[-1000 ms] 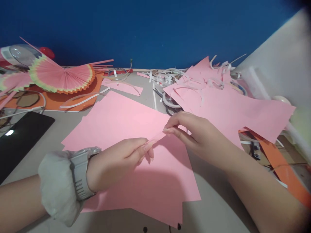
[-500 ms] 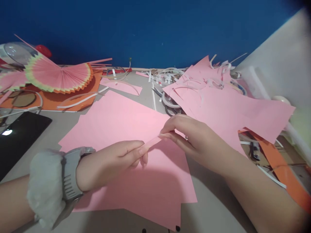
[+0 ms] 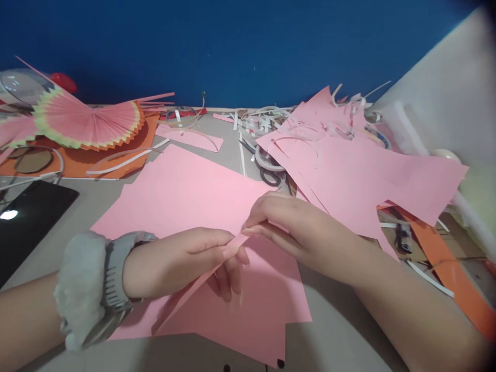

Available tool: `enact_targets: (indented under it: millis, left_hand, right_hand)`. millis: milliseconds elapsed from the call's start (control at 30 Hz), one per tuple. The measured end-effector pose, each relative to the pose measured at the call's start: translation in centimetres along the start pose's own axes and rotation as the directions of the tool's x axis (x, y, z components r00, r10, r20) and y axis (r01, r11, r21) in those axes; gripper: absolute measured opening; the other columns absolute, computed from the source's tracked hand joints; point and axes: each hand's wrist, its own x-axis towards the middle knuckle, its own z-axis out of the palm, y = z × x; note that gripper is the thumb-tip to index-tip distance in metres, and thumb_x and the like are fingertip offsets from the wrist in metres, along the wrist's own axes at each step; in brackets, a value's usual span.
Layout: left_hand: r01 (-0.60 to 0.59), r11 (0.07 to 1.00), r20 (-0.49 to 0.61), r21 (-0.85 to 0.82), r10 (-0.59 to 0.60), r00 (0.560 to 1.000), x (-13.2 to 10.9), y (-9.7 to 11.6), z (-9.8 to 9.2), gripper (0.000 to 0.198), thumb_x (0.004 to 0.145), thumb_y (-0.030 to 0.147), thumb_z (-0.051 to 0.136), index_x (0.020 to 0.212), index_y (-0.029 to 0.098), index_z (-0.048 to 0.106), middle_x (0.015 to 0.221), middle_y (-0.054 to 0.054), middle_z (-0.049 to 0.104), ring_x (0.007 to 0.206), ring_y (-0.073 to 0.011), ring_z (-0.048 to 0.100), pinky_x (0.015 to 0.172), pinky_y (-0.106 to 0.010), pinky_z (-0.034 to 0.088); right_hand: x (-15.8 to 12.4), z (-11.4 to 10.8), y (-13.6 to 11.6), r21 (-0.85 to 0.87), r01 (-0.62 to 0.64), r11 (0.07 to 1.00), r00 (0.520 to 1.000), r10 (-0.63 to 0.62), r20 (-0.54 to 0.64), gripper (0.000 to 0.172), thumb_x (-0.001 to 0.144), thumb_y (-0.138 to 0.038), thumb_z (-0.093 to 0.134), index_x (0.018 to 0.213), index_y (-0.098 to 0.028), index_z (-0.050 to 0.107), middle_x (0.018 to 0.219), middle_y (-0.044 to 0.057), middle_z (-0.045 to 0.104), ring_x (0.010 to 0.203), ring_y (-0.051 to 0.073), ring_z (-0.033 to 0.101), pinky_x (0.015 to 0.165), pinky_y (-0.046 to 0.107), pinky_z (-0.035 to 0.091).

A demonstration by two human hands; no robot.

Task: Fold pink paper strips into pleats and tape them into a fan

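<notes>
Behind the grey table (image 3: 333,320) stood a plain dark blue wall (image 3: 248,51), and a whitish panel (image 3: 453,88) was at the right side. Near the middle of the table lay some pink sheets (image 3: 194,191), one over another, with their corners turned in different directions. Over these sheets, a narrow pink paper piece (image 3: 235,244) was held between the two hands. With the left hand (image 3: 182,263) the grip was narrow: the thumb pressed the paper from above, and the other fingers were partly bent below it. With the right hand (image 3: 290,222) the grip was also narrow, and the thumb and the forefinger pinched the upper end. From the left hand the paper continued down to the lower left; whether its low end touched the sheets, I could not tell. Around the left wrist were a grey watch (image 3: 116,279) and a pale scrunchie (image 3: 83,294). At the left lay a glossy black object (image 3: 39,217), and beyond it a pleated pink fan (image 3: 93,124) above an orange sheet (image 3: 77,163). At the right, more pink paper (image 3: 349,170) was spread, just beside a dark looped handle (image 3: 270,177).
</notes>
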Motion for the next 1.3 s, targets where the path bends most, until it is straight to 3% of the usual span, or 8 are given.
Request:
enact_targets:
  millis: [433, 567, 800, 867, 933, 1067, 1167, 1300]
  left_hand:
    - [0.023, 0.993, 0.041, 0.120, -0.028, 0.999, -2.0, -0.1, -0.1, 0.028, 0.096, 0.034, 0.031, 0.099, 0.017, 0.054, 0.078, -0.004, 0.063, 0.072, -0.0161, 0.063, 0.072, -0.030, 0.049]
    - [0.019, 1.000, 0.126, 0.023, -0.022, 0.992, -2.0, -0.4, -0.3, 0.025, 0.097, 0.031, 0.031, 0.097, 0.018, 0.052, 0.088, -0.006, 0.067, 0.082, -0.0174, 0.065, 0.080, -0.034, 0.050]
    - [-0.008, 0.994, 0.161, -0.112, 0.026, 0.987, -1.7, -1.2, -0.8, 0.021, 0.095, 0.024, 0.037, 0.105, 0.015, 0.053, 0.109, -0.012, 0.060, 0.100, -0.0213, 0.061, 0.089, -0.040, 0.047]
    - [0.022, 0.990, 0.170, -0.136, 0.001, 0.986, -1.6, -1.4, -0.8, 0.021, 0.095, 0.027, 0.038, 0.103, 0.015, 0.052, 0.106, -0.012, 0.061, 0.095, -0.0197, 0.062, 0.087, -0.039, 0.047]
    - [0.056, 0.988, 0.188, -0.145, -0.028, 0.982, -1.6, -1.5, -0.7, 0.024, 0.095, 0.033, 0.036, 0.103, 0.016, 0.051, 0.090, -0.008, 0.064, 0.077, -0.0159, 0.064, 0.076, -0.034, 0.049]
    - [0.150, 0.973, 0.117, -0.173, -0.131, 0.984, -1.5, -1.5, 0.0, 0.035, 0.094, 0.045, 0.030, 0.099, 0.018, 0.052, 0.056, 0.006, 0.047, 0.045, -0.0076, 0.043, 0.054, -0.023, 0.042]
    - [0.180, 0.957, 0.051, -0.226, -0.172, 0.984, -1.1, -1.9, 0.3, 0.036, 0.091, 0.050, 0.035, 0.092, 0.018, 0.054, 0.053, 0.009, 0.031, 0.042, -0.0057, 0.029, 0.046, -0.019, 0.032]
    - [0.137, 0.971, -0.018, -0.196, -0.144, 0.989, -0.9, -2.5, 0.5, 0.038, 0.090, 0.052, 0.035, 0.089, 0.019, 0.053, 0.050, 0.009, 0.035, 0.040, -0.0062, 0.031, 0.044, -0.020, 0.029]
  right_hand:
    - [-0.3, -0.7, 0.2, 0.078, -0.087, 0.993, 0.996, 0.085, 0.030, 0.016, 0.092, -0.022, 0.044, 0.088, -0.019, 0.059, 0.086, 0.003, 0.063, 0.082, 0.016, 0.056, 0.069, 0.028, 0.041]
    - [-0.4, -0.7, 0.2, 0.090, -0.107, 0.990, 0.994, 0.104, 0.037, 0.016, 0.092, -0.024, 0.043, 0.090, -0.020, 0.059, 0.088, 0.004, 0.063, 0.083, 0.016, 0.056, 0.070, 0.028, 0.041]
    - [-0.3, -0.8, 0.3, 0.102, -0.129, 0.986, 0.991, 0.125, 0.053, 0.017, 0.092, -0.025, 0.044, 0.089, -0.020, 0.060, 0.088, 0.003, 0.064, 0.083, 0.016, 0.057, 0.071, 0.028, 0.041]
    - [-0.3, -0.8, 0.4, 0.109, -0.148, 0.983, 0.988, 0.143, 0.053, 0.017, 0.092, -0.024, 0.044, 0.089, -0.021, 0.060, 0.088, 0.003, 0.064, 0.083, 0.016, 0.057, 0.072, 0.028, 0.041]
    - [-0.3, -0.9, 0.6, 0.113, -0.167, 0.980, 0.985, 0.161, 0.061, 0.018, 0.092, -0.025, 0.044, 0.090, -0.021, 0.061, 0.088, 0.002, 0.065, 0.083, 0.016, 0.057, 0.071, 0.028, 0.041]
    - [-0.3, -1.1, 0.8, 0.110, -0.194, 0.975, 0.980, 0.187, 0.071, 0.017, 0.092, -0.027, 0.045, 0.090, -0.021, 0.061, 0.088, 0.001, 0.064, 0.081, 0.014, 0.057, 0.069, 0.026, 0.041]
    - [-0.2, -1.1, 0.9, 0.098, -0.202, 0.975, 0.979, 0.198, 0.045, 0.017, 0.092, -0.027, 0.046, 0.089, -0.021, 0.062, 0.087, 0.002, 0.065, 0.081, 0.015, 0.058, 0.069, 0.027, 0.041]
    - [-0.3, -1.2, 1.1, 0.092, -0.202, 0.975, 0.979, 0.202, 0.012, 0.017, 0.091, -0.029, 0.047, 0.088, -0.021, 0.062, 0.085, 0.002, 0.065, 0.078, 0.015, 0.059, 0.068, 0.026, 0.042]
